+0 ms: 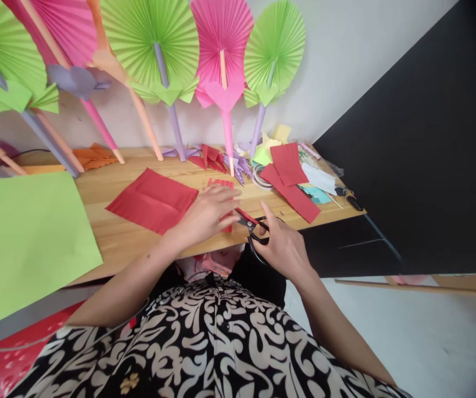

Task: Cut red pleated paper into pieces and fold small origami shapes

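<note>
My right hand (283, 243) has its thumb and fingers through the black handles of a pair of scissors (250, 224). The handles are spread apart and the blades point left, towards my other hand. My left hand (207, 215) lies over a small pleated piece of red paper (228, 225) near the table's front edge, its fingers bent and pressing on it. Part of that paper is hidden beneath the fingers. The blade tips reach the right edge of the red piece. A larger creased red sheet (151, 199) lies flat to the left, touching my left wrist.
Several folded paper fans (155, 44) in green and pink lean against the wall. A big green sheet (26, 232) overhangs the table (97, 193) at left. Red offcuts (290, 164), a tape roll (262, 177), purple scraps (238, 166) and a black-handled tool (354, 203) lie towards the right.
</note>
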A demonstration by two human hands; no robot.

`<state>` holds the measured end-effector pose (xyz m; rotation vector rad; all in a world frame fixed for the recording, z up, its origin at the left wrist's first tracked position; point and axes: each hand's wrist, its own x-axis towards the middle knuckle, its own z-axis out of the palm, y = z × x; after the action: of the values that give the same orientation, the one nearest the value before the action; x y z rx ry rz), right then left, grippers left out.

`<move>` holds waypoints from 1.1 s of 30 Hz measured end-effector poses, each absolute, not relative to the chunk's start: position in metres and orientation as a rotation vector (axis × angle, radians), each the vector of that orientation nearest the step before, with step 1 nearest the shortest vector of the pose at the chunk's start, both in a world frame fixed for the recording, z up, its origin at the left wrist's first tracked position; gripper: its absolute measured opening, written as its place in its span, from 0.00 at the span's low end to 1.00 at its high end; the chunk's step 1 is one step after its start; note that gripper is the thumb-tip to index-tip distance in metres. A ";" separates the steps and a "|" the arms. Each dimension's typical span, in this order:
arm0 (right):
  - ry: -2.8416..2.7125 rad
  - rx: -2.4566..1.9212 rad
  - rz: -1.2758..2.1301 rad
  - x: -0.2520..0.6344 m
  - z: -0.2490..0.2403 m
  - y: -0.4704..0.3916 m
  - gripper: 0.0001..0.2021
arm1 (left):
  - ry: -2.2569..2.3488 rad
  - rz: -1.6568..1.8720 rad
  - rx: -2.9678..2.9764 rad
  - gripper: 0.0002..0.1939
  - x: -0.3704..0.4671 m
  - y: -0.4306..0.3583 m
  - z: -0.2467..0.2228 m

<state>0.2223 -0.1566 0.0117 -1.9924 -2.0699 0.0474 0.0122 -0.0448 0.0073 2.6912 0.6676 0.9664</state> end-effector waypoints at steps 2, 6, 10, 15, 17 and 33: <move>-2.150 -1.945 -0.038 0.220 0.010 -0.159 0.41 | 0.639 0.878 2.734 0.10 0.018 -0.051 0.007; -2.240 -1.883 -0.080 0.215 0.009 -0.163 0.40 | 0.700 0.861 2.707 0.09 0.021 -0.056 0.006; -2.181 -1.931 0.126 0.224 0.007 -0.168 0.39 | 0.903 1.244 2.359 0.08 0.003 -0.075 0.023; -1.656 -1.987 0.488 0.259 -0.001 -0.174 0.31 | 0.782 0.949 2.114 0.09 -0.037 -0.128 0.011; -1.549 -1.928 0.556 0.266 -0.006 -0.175 0.28 | 0.795 0.721 2.037 0.13 -0.049 -0.147 -0.026; -1.603 -1.739 0.656 0.244 -0.019 -0.155 0.25 | 1.536 0.547 2.007 0.12 -0.078 -0.174 -0.206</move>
<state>0.2436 -0.1551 -0.0190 -1.7388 -1.6029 0.6556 -0.0782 -0.1743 -0.2061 2.0067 1.5355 0.5470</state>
